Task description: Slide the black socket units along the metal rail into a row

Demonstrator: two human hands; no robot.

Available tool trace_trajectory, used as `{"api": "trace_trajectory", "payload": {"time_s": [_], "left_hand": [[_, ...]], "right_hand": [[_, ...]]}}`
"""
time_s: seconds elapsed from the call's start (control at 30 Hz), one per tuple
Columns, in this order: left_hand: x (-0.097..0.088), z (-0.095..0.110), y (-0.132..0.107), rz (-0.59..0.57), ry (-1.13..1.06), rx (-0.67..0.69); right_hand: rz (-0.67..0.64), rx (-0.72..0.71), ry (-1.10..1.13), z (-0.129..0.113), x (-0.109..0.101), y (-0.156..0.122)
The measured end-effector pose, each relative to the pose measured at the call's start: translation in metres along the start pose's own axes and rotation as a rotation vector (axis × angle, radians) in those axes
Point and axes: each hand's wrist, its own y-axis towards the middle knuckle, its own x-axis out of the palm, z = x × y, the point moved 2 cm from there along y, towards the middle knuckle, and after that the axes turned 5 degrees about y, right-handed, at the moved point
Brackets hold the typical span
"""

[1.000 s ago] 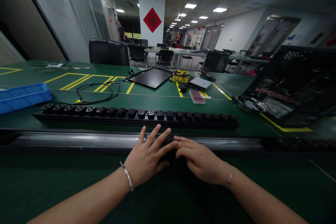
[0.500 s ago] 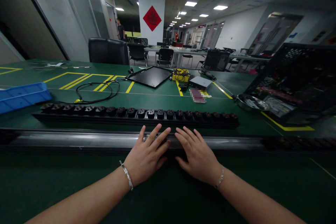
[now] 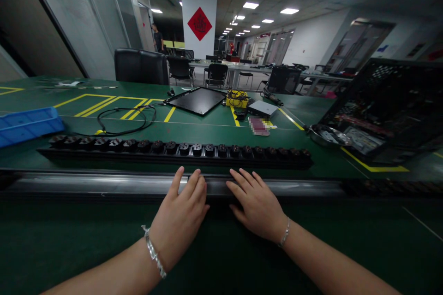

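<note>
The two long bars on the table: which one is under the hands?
The nearer bar, with the shiny top: left hand and right hand are both over it. The farther bar, bearing a row of black pieces, lies beyond them.

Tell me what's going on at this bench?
A person has the left hand and right hand side by side, apart, over a long shiny-topped strip on the green table. Neither visibly grips it; firm contact is hard to tell. A black strip with a row of sockets lies just beyond.
</note>
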Motion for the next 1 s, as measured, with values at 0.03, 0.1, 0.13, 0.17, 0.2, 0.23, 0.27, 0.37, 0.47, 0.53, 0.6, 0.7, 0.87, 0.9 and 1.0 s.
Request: {"api": "trace_trajectory", "payload": {"time_s": [0.03, 0.1, 0.13, 0.17, 0.2, 0.23, 0.27, 0.37, 0.47, 0.53, 0.6, 0.7, 0.87, 0.9, 1.0], "left_hand": [[-0.003, -0.002, -0.001, -0.035, 0.021, -0.017], [-0.008, -0.005, -0.001, -0.115, 0.071, -0.039], [-0.011, -0.006, -0.001, -0.15, 0.098, -0.047], [-0.013, -0.007, -0.001, -0.183, 0.124, -0.052], [-0.014, -0.007, -0.001, -0.208, 0.147, -0.051], [-0.015, -0.008, -0.001, -0.232, 0.167, -0.048], [-0.015, -0.008, -0.002, -0.254, 0.186, -0.043], [-0.013, -0.007, -0.003, -0.313, 0.243, -0.019], [-0.011, -0.009, -0.004, -0.36, 0.337, -0.018], [-0.01, -0.013, -0.005, -0.396, 0.405, -0.03], [-0.01, -0.017, -0.005, -0.436, 0.445, -0.051], [-0.01, -0.026, -0.006, -0.496, 0.428, -0.096], [-0.013, -0.049, -0.013, -0.592, 0.307, -0.167], [-0.013, -0.055, -0.014, -0.614, 0.285, -0.173], [-0.014, -0.074, -0.018, -0.655, 0.251, -0.2]], "right_hand": [[-0.004, 0.003, -0.001, 0.0, 0.0, 0.0], [-0.005, 0.009, 0.0, 0.001, 0.001, 0.0], [-0.004, 0.01, 0.0, 0.001, 0.002, 0.0], [-0.003, 0.01, -0.001, 0.001, 0.002, 0.0], [0.0, 0.009, -0.002, 0.001, 0.002, 0.0], [0.002, 0.009, -0.004, 0.001, 0.002, 0.0], [0.003, 0.009, -0.005, 0.001, 0.002, 0.0], [0.002, 0.009, -0.007, 0.001, 0.001, 0.0], [0.004, 0.008, -0.005, 0.001, 0.002, 0.0], [0.004, 0.009, -0.002, 0.002, 0.002, 0.0], [0.006, 0.007, 0.0, 0.002, 0.002, 0.0], [0.012, 0.001, 0.0, 0.002, 0.001, 0.0], [0.015, 0.005, 0.005, 0.001, 0.0, 0.0], [0.014, 0.006, 0.006, 0.001, 0.0, 0.0], [0.009, 0.006, 0.008, 0.001, 0.001, 0.0]]}}
